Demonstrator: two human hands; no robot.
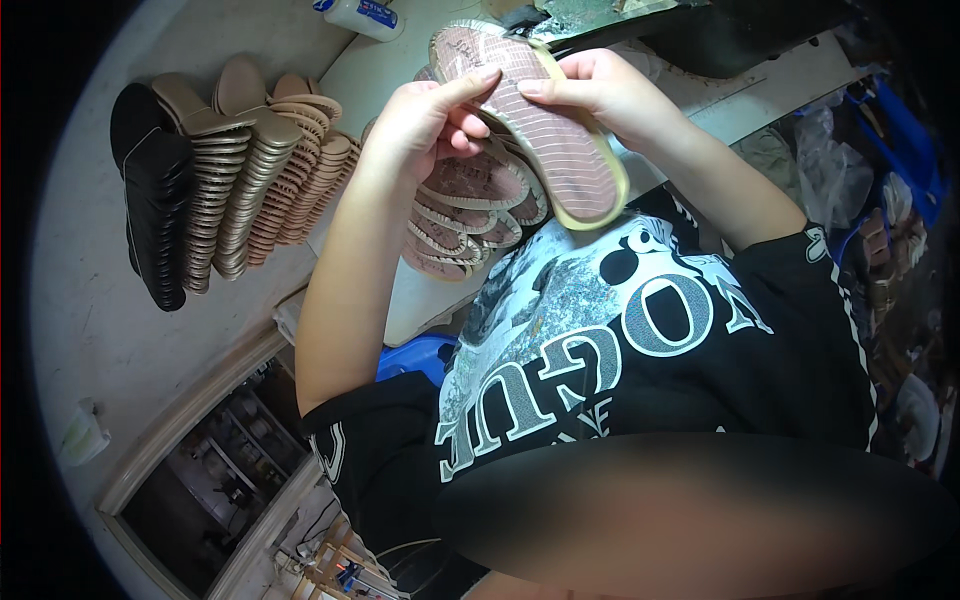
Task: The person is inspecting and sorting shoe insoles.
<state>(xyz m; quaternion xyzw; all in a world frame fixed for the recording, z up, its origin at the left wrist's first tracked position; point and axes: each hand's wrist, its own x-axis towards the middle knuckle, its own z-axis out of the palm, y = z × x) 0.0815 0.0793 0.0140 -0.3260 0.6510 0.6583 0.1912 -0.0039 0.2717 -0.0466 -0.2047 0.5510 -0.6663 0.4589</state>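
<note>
Both hands pinch one shoe sole [540,125] by its rims, held up over the bench: left hand [425,125] with thumb along the ribbed pink face, right hand [600,95] closed on the opposite edge. It looks light, thin and bendy, best gripped at the yellowish rim. Behind it lies a fanned pile of pink soles [465,215]; farther left, rows of tan insoles [265,160] and black insoles [150,190] on the grey tabletop [90,320].
</note>
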